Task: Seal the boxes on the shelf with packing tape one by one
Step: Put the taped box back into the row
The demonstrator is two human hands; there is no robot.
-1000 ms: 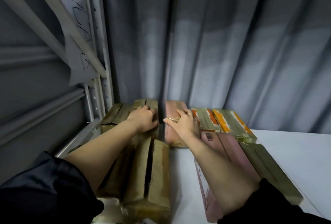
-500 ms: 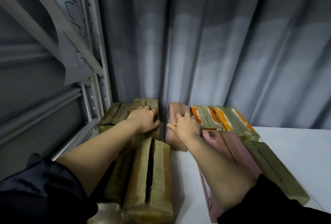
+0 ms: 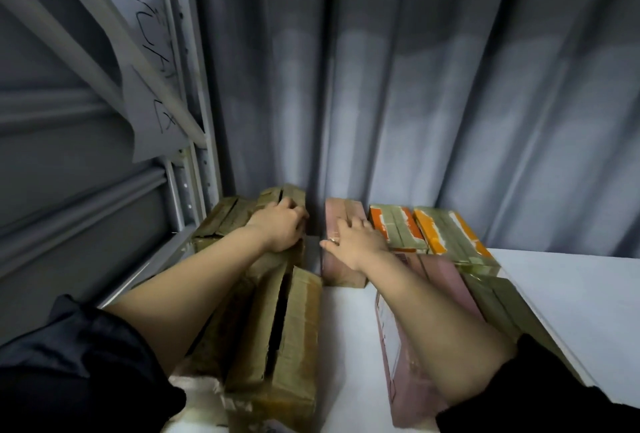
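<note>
While both forearms reach deep over the white shelf board point(image 3: 571, 294), the left hand point(image 3: 278, 230) lies on the top of a brown taped cardboard box point(image 3: 287, 195) at the back, its fingers curled down over the box's far right edge so that it grips it. The right hand point(image 3: 356, 242) rests on a pale pink cardboard box point(image 3: 341, 268) just right of that brown box, a narrow gap between the two; its fingers lie spread and fairly straight on the pink top, the thumb pointing toward the gap, a ring on one finger.

Taking the pink box as the mark: behind and left of it, past the brown box, another brown box point(image 3: 221, 221) sits against the grey metal shelf upright point(image 3: 204, 155). Nearer the camera and left, a long brown carton point(image 3: 294, 339) lies with its top flaps parted along a dark slit. Touching its right side stand two orange-and-white boxes point(image 3: 398, 228) point(image 3: 450, 235), each crossed by strips of greenish tape. Nearer and right lies a long pink box point(image 3: 443, 280), partly under the right forearm, with a white label point(image 3: 389, 325) on its side (print too small to read), and beside that a greenish taped box point(image 3: 502, 304).

Grey curtain folds point(image 3: 415, 86) hang behind everything. Far up and left of the pink box, a grey paper sheet point(image 3: 152, 86) hangs from the upright with black handwritten strokes that I cannot read. Dark sleeves point(image 3: 69, 373) cover both upper arms.
</note>
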